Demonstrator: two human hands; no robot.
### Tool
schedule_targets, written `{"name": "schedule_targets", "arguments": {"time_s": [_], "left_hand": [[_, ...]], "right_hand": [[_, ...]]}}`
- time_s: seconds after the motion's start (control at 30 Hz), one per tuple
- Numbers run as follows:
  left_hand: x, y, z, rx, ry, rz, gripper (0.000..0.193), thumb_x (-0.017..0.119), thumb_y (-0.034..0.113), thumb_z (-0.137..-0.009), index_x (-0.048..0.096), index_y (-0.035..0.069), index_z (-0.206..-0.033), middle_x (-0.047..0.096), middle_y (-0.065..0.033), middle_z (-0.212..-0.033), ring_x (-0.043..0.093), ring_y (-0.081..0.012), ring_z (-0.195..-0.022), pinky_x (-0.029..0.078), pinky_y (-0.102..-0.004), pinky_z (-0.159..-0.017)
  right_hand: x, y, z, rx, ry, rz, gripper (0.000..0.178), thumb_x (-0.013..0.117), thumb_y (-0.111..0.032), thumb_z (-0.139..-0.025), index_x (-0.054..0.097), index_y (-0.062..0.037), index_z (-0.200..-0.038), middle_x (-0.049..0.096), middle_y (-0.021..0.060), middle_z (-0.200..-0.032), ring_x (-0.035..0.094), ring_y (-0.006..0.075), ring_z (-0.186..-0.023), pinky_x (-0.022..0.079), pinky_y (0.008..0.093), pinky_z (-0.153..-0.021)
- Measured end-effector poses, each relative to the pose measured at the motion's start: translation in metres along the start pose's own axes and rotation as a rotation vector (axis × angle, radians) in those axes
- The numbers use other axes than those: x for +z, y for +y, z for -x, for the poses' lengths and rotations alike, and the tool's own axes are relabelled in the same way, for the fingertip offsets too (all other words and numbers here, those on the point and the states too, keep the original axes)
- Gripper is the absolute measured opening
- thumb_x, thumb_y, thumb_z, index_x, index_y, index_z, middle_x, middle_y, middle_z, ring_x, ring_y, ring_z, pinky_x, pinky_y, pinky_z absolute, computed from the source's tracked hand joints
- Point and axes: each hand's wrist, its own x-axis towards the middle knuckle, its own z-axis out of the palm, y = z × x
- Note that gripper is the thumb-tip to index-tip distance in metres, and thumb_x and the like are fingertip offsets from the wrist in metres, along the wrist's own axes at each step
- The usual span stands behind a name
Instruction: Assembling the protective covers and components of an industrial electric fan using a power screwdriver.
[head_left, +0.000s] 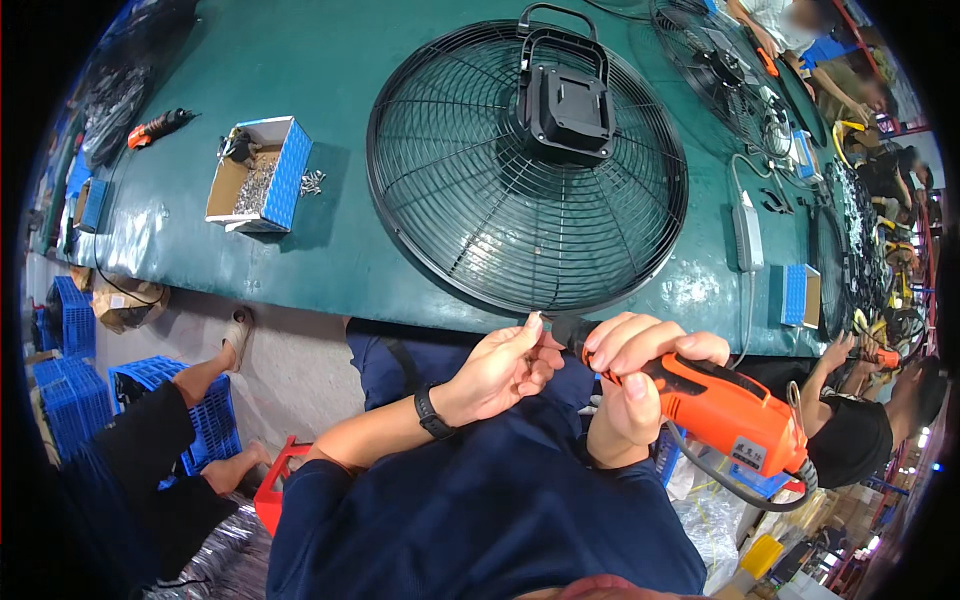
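My right hand (640, 375) is wrapped round an orange and black corded electric screwdriver (735, 415), its black nose pointing left. Against that nose, my left hand (505, 365) is closed in a pinch with thumb and forefinger together. Whatever it pinches is too small to make out. Just beyond both hands a large round black fan (470, 200) lies flat on the green table (330, 40), with its wire guard and a square motor housing (570, 110) facing up. An arched black handle rises over the housing.
Left of the fan stands a blue cardboard box (285, 180) of screws, with loose screws (313, 182) beside it. Another orange screwdriver (155, 130) lies farther left. To the right are a white power strip (747, 232), a small blue box (795, 295), another fan (720, 65) and several people.
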Motion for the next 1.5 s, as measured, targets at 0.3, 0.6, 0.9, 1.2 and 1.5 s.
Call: {"name": "schedule_targets", "arguments": {"time_s": [0.3, 0.6, 0.9, 1.2, 1.5], "left_hand": [[-0.006, 0.003, 0.003, -0.007, 0.001, 0.044, 0.041, 0.045, 0.036, -0.098, 0.061, -0.002, -0.096, 0.063, -0.0101, -0.077, 0.049, -0.0105, -0.053, 0.036, -0.0221, -0.045], [-0.011, 0.010, 0.007, 0.066, -0.018, 0.052, 0.026, 0.048, 0.020, -0.098, 0.061, -0.003, -0.098, 0.065, -0.0108, -0.079, 0.051, -0.0116, -0.053, 0.040, -0.0238, -0.046], [-0.016, 0.019, 0.006, 0.084, -0.004, 0.099, 0.023, 0.045, 0.015, -0.098, 0.059, -0.003, -0.101, 0.065, -0.0126, -0.082, 0.055, -0.0133, -0.056, 0.042, -0.0247, -0.047], [-0.016, 0.022, 0.019, 0.158, -0.004, -0.013, 0.024, 0.045, 0.011, -0.095, 0.058, -0.005, -0.107, 0.064, -0.0149, -0.086, 0.053, -0.0143, -0.058, 0.040, -0.0239, -0.049], [-0.032, 0.057, 0.067, 0.635, 0.230, -0.153, 0.032, 0.048, 0.005, -0.090, 0.054, -0.005, -0.120, 0.062, -0.0125, -0.084, 0.051, -0.0149, -0.060, 0.036, -0.0235, -0.048]], "right_hand": [[0.006, 0.012, -0.017, 0.075, -0.138, 0.041, 0.044, 0.058, 0.003, -0.080, 0.032, -0.0090, -0.114, 0.054, 0.0114, -0.076, 0.057, 0.0227, -0.065, 0.051, 0.0416, -0.065], [0.008, 0.030, -0.036, 0.071, -0.290, 0.022, 0.049, 0.060, 0.009, -0.074, 0.034, -0.0068, -0.112, 0.054, 0.0086, -0.070, 0.057, 0.0202, -0.056, 0.052, 0.0351, -0.056], [0.010, 0.043, -0.060, 0.082, -0.478, -0.109, 0.039, 0.061, 0.002, -0.070, 0.041, -0.0064, -0.102, 0.054, 0.0062, -0.061, 0.054, 0.0167, -0.044, 0.051, 0.0346, -0.044], [0.009, 0.026, -0.031, 0.103, -0.179, -0.055, 0.049, 0.063, 0.007, -0.072, 0.039, -0.0067, -0.114, 0.055, 0.0085, -0.068, 0.056, 0.0204, -0.058, 0.050, 0.0353, -0.056], [-0.119, 0.017, -0.031, 0.471, 0.440, 0.062, 0.057, 0.058, -0.014, -0.082, 0.033, -0.0036, -0.133, 0.047, 0.0256, -0.128, 0.058, 0.0170, -0.057, 0.049, 0.0286, -0.050]]}}
